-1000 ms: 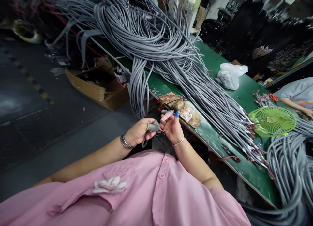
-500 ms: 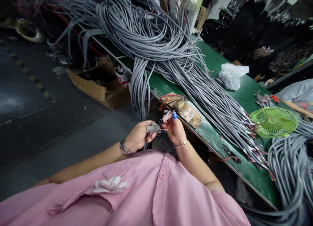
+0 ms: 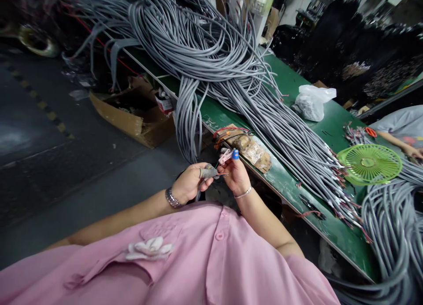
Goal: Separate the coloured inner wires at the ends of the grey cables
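A: In the head view, where is the thing the hands are busy with?

B: Right in the middle, in front of the pink shirt [image 3: 194, 261]. It's the end of a grey cable [image 3: 198, 194], with thin wires [image 3: 222, 174] poking out toward 3 o'clock

A: What is each hand doing?

B: The left hand [image 3: 190, 181] squeezes the cable end between thumb and fingers, and the cable hangs from it at about 5 o'clock. The right hand [image 3: 236, 178] is at 3 o'clock from it. It looks like it pinches a little pink piece [image 3: 226, 157], with a blue cap [image 3: 235, 154] on one fingertip. I can't tell what the pink piece is

A: Is the cable heavy?

B: I think the end is light, but a long tail could tug down. The grey skin is likely bendy but springy, and maybe a bit slippery. See the cable pile [image 3: 211, 74] at 12 o'clock, on the green table [image 3: 287, 80]? Those cables bend in big round loops, not sharp corners

A: And the wires?

B: They look soft and skinny, so a hard yank might snap one

A: So where is a good place to hold it?

B: On the thick grey part, just behind the wires, like the left hand does. For the wires, I'd use just fingertips, and be gentle
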Available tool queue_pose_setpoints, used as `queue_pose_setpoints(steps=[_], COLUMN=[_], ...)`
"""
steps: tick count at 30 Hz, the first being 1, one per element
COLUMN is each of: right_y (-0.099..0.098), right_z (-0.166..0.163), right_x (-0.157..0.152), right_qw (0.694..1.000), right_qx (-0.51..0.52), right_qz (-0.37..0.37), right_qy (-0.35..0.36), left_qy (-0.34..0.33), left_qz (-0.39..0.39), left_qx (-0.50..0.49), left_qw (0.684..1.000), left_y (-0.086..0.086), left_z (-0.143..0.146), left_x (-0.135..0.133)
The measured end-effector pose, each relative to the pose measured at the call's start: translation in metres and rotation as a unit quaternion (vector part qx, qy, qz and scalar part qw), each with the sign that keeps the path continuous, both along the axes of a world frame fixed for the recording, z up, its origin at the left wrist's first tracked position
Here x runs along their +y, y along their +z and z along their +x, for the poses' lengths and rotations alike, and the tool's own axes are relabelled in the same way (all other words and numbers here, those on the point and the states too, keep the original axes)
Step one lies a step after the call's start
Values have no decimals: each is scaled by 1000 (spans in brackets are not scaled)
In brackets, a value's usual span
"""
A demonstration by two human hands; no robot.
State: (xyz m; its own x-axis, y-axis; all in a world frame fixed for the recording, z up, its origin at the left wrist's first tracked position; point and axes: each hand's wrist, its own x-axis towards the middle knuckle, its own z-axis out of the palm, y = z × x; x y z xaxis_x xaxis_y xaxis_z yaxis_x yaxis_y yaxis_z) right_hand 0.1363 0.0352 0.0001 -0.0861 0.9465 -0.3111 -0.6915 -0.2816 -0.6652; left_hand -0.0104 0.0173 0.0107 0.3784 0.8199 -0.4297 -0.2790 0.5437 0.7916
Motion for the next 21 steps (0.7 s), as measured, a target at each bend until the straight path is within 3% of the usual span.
queue_pose_setpoints(steps=[12,21], right_y=[2,2], right_z=[3,1], right_x=[-5,-2], right_qw=[1000,1000], right_qx=[-22,7], right_qz=[13,26], right_qy=[2,-6], left_qy=[60,94], left_qz=[78,104], left_qx=[7,25], left_qw=[995,990], left_y=[3,7], left_z=[-9,2], left_x=[-16,-11])
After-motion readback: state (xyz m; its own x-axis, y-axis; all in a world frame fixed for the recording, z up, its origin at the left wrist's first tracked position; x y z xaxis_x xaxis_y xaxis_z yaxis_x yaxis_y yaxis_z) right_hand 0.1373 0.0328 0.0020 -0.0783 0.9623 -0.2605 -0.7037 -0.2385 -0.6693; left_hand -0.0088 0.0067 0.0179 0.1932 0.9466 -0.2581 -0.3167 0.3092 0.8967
